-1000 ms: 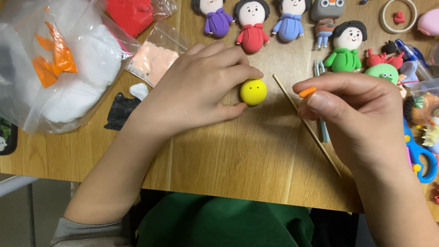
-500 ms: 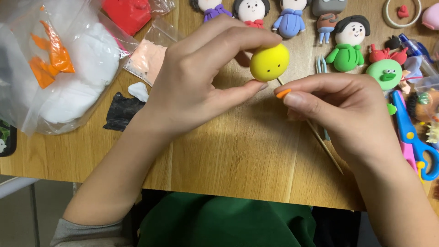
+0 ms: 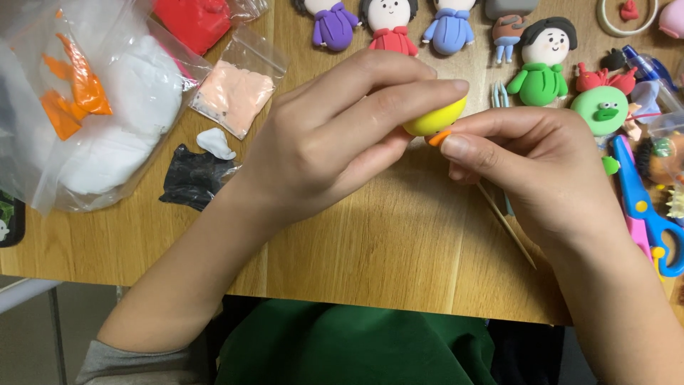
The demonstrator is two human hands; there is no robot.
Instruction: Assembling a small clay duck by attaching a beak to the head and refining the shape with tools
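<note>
My left hand (image 3: 335,135) holds a yellow clay ball (image 3: 433,120) between thumb and fingers, lifted above the wooden table (image 3: 370,249). My right hand (image 3: 534,164) pinches a small orange clay piece (image 3: 439,137) against the underside of the ball. The fingers of both hands cover most of the ball. A thin wooden stick (image 3: 507,225) lies on the table under my right hand.
Several clay dolls (image 3: 388,21) line the far edge, with a green-clad one (image 3: 541,68) and a green round face (image 3: 604,110) at right. Blue-pink scissors (image 3: 645,214) lie at right. Bags of white (image 3: 107,121), orange, red and peach clay (image 3: 231,93) sit at left, beside black clay (image 3: 192,178).
My left hand lifted the yellow ball off the table and turned it. My right hand brought the orange piece up until it touches the ball.
</note>
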